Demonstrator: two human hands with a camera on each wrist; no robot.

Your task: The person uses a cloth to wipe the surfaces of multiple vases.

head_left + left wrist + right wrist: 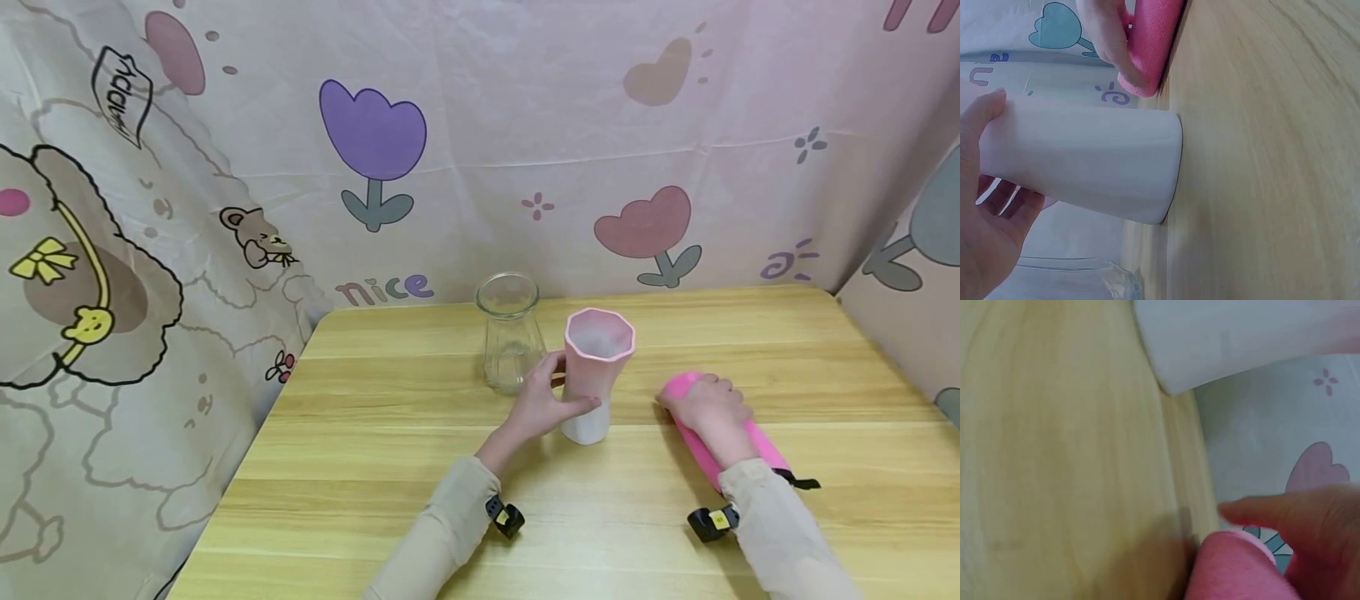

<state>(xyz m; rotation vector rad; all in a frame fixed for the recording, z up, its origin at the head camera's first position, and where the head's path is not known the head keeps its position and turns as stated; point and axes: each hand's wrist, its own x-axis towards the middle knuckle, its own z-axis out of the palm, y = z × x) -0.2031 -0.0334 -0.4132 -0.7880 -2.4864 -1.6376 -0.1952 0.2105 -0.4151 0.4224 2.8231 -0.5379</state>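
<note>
A tall vase (pixel 587 408), pink at the faceted rim and fading to white below, stands upright on the table. My left hand (pixel 542 402) holds it from the left, thumb across the near side and fingers round the back. Further right lies a long, fuzzy pink cylinder (pixel 701 454) with a black strap at its near end; its exact kind does not show. My right hand (pixel 712 410) grips it from above near its far end. In the left wrist view, the vase's white base (pixel 1147 165) meets the tabletop, with the pink cylinder (pixel 1152 44) beyond.
A clear glass vase (pixel 510 350) with a flared rim stands just behind and left of my left hand. The light wooden table (pixel 360 467) ends at a printed cloth backdrop (pixel 480 167) behind it, with cloth on both sides too.
</note>
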